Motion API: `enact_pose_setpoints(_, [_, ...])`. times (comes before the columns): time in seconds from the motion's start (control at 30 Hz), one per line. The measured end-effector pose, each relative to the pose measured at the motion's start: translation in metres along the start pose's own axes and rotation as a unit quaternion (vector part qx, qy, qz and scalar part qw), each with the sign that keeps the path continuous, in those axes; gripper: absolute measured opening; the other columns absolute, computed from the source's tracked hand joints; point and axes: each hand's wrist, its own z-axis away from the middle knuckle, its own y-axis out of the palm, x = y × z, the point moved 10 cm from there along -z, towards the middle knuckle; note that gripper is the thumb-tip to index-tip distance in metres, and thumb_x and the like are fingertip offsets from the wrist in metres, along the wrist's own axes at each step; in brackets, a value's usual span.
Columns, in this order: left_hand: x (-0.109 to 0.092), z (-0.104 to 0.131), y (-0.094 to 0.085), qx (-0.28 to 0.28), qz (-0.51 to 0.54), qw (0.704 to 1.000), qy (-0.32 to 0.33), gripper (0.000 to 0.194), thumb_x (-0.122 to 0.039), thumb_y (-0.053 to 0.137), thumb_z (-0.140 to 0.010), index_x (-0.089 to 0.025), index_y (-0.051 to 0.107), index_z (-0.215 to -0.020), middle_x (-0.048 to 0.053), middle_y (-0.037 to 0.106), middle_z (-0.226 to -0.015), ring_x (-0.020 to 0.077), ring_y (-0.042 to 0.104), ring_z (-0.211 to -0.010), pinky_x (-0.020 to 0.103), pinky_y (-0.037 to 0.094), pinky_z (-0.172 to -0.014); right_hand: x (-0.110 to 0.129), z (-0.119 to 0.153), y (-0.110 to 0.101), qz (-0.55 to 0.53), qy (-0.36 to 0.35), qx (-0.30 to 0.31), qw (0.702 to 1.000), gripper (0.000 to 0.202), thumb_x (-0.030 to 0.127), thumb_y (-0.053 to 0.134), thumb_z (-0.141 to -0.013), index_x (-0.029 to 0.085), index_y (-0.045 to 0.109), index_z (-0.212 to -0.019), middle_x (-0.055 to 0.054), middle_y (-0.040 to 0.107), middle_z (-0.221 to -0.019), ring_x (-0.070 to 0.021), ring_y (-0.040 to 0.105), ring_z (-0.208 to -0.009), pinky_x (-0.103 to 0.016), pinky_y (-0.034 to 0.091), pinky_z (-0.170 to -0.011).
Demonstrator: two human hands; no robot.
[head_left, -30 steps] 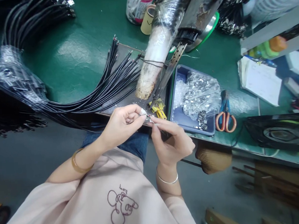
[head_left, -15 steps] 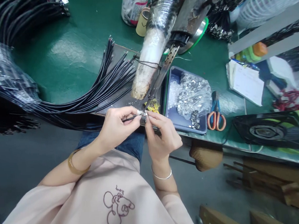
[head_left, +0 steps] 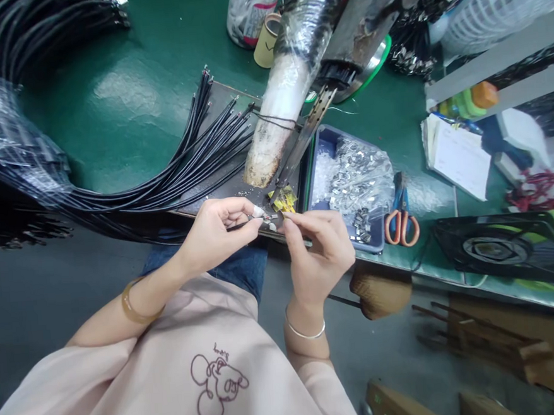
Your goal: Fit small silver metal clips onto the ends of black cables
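Observation:
My left hand (head_left: 222,230) pinches a black cable (head_left: 243,225) close to its stripped end, with a white wrap on one fingertip. To its right, my right hand (head_left: 320,245) has thumb and forefinger pressed together; anything between them is too small to make out. A gap lies between the fingertips of both hands. Just above them, a soldering iron (head_left: 305,133) slants down over yellow tape (head_left: 283,199). A bundle of black cables (head_left: 193,159) fans out on a dark board (head_left: 209,188) to the left. A blue tray (head_left: 372,246) holds shiny metal connectors (head_left: 357,170) and small white pieces (head_left: 322,178).
A whitish, plastic-wrapped duct (head_left: 279,100) hangs over the board. Orange-handled scissors (head_left: 401,221) lie right of the tray, with a notepad (head_left: 458,157) and a black fan (head_left: 502,245) beyond. A clear tub (head_left: 249,13) and a cardboard tube (head_left: 265,44) stand behind.
My right hand has moved right, away from the cable end, where both hands' fingertips met before. My left hand stays nearly in place with the cable.

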Motion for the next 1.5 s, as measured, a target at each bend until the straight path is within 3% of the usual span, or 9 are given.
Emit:
enact_pose_setpoints(0.2, [0.0,0.002,0.002,-0.006,-0.013,1.0,0.009,0.015,-0.023,0.063,-0.077,-0.015,0.057,-0.065,-0.007,0.034,-0.053,0.0059,0.028,-0.05,0.02,0.023,-0.047,0.009,0.003,0.009,0.021,-0.024,0.06,0.998,0.019,0.013,0.07,-0.09,0.027,0.078,-0.1,0.003,0.067,-0.077,-0.0111,0.063,-0.066,-0.025,0.053,-0.06])
enact_pose_setpoints(0.33, [0.002,0.004,0.008,0.026,-0.027,0.999,0.011,0.015,-0.021,0.062,-0.077,-0.015,0.057,-0.064,-0.007,0.036,-0.052,0.0062,0.03,-0.05,0.02,0.025,-0.047,0.01,0.007,0.014,0.031,-0.035,0.077,0.996,0.02,0.013,0.069,-0.091,0.026,0.077,-0.103,0.003,0.068,-0.079,-0.011,0.063,-0.069,-0.024,0.052,-0.061])
enact_pose_setpoints(0.57, [0.002,0.003,0.004,0.021,0.001,1.0,-0.008,0.011,-0.023,0.065,-0.077,-0.014,0.062,-0.071,-0.007,0.037,-0.052,0.006,0.03,-0.05,0.02,0.026,-0.048,0.008,0.004,0.003,0.017,-0.029,0.03,0.999,0.012,0.013,0.071,-0.089,0.025,0.074,-0.093,0.003,0.072,-0.078,-0.0133,0.067,-0.069,-0.027,0.056,-0.063])
enact_pose_setpoints(0.83, [0.001,0.006,0.004,0.0,-0.011,1.0,0.014,0.014,-0.024,0.064,-0.079,-0.014,0.062,-0.068,-0.003,0.049,-0.057,0.008,0.04,-0.055,0.021,0.034,-0.052,0.026,0.01,0.024,0.103,-0.151,0.079,0.98,0.012,0.011,0.062,-0.094,0.023,0.059,-0.092,0.0,0.068,-0.08,-0.0125,0.068,-0.074,-0.024,0.055,-0.067])
enact_pose_setpoints(0.93, [-0.001,0.007,-0.002,-0.03,-0.002,0.999,0.018,0.014,-0.024,0.064,-0.079,-0.015,0.062,-0.07,-0.005,0.045,-0.055,0.0072,0.036,-0.052,0.021,0.031,-0.05,0.014,0.01,0.013,0.02,-0.088,0.029,0.995,0.011,0.013,0.058,-0.097,0.023,0.057,-0.099,0.002,0.069,-0.081,-0.0129,0.072,-0.075,-0.026,0.06,-0.071])
enact_pose_setpoints(1.03, [0.0,0.006,-0.002,-0.014,0.018,1.0,-0.001,0.014,-0.025,0.065,-0.079,-0.015,0.062,-0.07,-0.006,0.042,-0.053,0.0063,0.033,-0.05,0.02,0.027,-0.047,-0.001,0.012,-0.004,-0.071,-0.009,-0.042,0.997,0.015,0.01,0.059,-0.096,0.024,0.059,-0.103,0.003,0.071,-0.084,-0.0133,0.075,-0.074,-0.027,0.062,-0.07])
enact_pose_setpoints(1.17, [0.0,0.004,-0.001,0.003,0.014,1.0,-0.009,0.016,-0.026,0.065,-0.08,-0.013,0.066,-0.07,-0.003,0.05,-0.055,0.0068,0.037,-0.05,0.02,0.031,-0.049,0.009,0.011,0.005,-0.023,-0.053,0.001,0.998,0.017,0.008,0.071,-0.088,0.023,0.066,-0.094,-0.002,0.077,-0.095,-0.0169,0.077,-0.088,-0.031,0.064,-0.077])
enact_pose_setpoints(1.33, [-0.005,0.005,-0.004,-0.029,-0.025,0.998,0.041,0.017,-0.023,0.063,-0.081,-0.012,0.073,-0.073,0.0,0.06,-0.059,0.0079,0.044,-0.053,0.02,0.035,-0.05,0.025,0.014,0.009,0.077,-0.131,-0.032,0.988,0.02,0.005,0.073,-0.086,0.023,0.067,-0.094,-0.001,0.08,-0.091,-0.0147,0.077,-0.081,-0.026,0.063,-0.076])
enact_pose_setpoints(1.5, [-0.019,0.009,-0.008,-0.078,-0.129,0.98,0.127,0.017,-0.016,0.062,-0.083,-0.011,0.077,-0.079,-0.004,0.054,-0.052,0.0052,0.036,-0.048,0.019,0.03,-0.046,0.033,0.015,0.014,0.118,-0.166,-0.03,0.978,0.019,0.005,0.073,-0.086,0.021,0.067,-0.095,-0.003,0.081,-0.093,-0.0144,0.078,-0.082,-0.023,0.063,-0.077])
